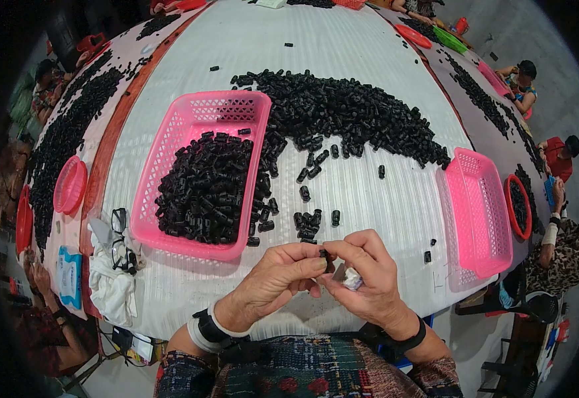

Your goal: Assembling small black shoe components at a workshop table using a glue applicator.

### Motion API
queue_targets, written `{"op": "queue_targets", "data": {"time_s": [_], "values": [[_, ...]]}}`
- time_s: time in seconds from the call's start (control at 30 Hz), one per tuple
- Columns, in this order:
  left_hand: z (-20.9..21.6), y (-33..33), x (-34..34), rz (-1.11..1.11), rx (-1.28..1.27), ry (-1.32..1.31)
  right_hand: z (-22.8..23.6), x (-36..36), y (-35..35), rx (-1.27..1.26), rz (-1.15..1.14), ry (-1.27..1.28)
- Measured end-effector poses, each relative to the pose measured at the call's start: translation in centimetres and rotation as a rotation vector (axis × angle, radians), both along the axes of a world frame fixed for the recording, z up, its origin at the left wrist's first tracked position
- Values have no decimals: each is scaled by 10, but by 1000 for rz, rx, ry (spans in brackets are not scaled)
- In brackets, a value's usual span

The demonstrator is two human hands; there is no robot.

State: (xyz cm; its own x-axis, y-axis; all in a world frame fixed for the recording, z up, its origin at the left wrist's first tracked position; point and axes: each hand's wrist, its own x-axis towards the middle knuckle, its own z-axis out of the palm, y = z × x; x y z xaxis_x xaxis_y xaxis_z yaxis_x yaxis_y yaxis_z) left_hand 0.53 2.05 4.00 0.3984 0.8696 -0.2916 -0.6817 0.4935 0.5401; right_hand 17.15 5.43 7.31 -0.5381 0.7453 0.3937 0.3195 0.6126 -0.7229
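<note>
Hand work on small black pieces, as I view it remotely from above. The left hand (273, 273) pinches one black piece (323, 254) between thumb and fingers; the right hand (377, 286) closes thumb and forefinger on the same piece from the other side. I also see a small white item (352, 279) in the right hand, too blurred for me to identify. The held piece is over the near part of the white table (402, 222), just beyond the person's body.

Extent of the work: I judge it to be partway through. One piece is in hand; a large heap lies inside the left pink basket (190, 247), and a long curved pile (349, 113) spreads behind and beside it. A small cluster (308, 222) lies just ahead of the fingers. I cannot tell which group is finished and which is waiting, so much may remain. A second pink basket (482, 205) stands at the right.
</note>
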Motion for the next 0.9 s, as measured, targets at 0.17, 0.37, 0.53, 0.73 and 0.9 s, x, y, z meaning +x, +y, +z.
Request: {"op": "queue_targets", "data": {"time_s": [0.17,0.37,0.53,0.73,0.9], "values": [[-4,-1,1,-4,22,-14,-6,-1,-3,-94,-22,71],[-5,-1,3,-16,23,-103,-5,2,-2,-237,-3,165],[-6,-1,4,-14,-6,-116,-9,0,-3,-187,-38,174],[-8,-2,6,28,-35,-129,-16,-2,-7,250,-69,117],[-12,-2,5,41,-8,-113,-22,-4,-5,422,-54,98]]}}
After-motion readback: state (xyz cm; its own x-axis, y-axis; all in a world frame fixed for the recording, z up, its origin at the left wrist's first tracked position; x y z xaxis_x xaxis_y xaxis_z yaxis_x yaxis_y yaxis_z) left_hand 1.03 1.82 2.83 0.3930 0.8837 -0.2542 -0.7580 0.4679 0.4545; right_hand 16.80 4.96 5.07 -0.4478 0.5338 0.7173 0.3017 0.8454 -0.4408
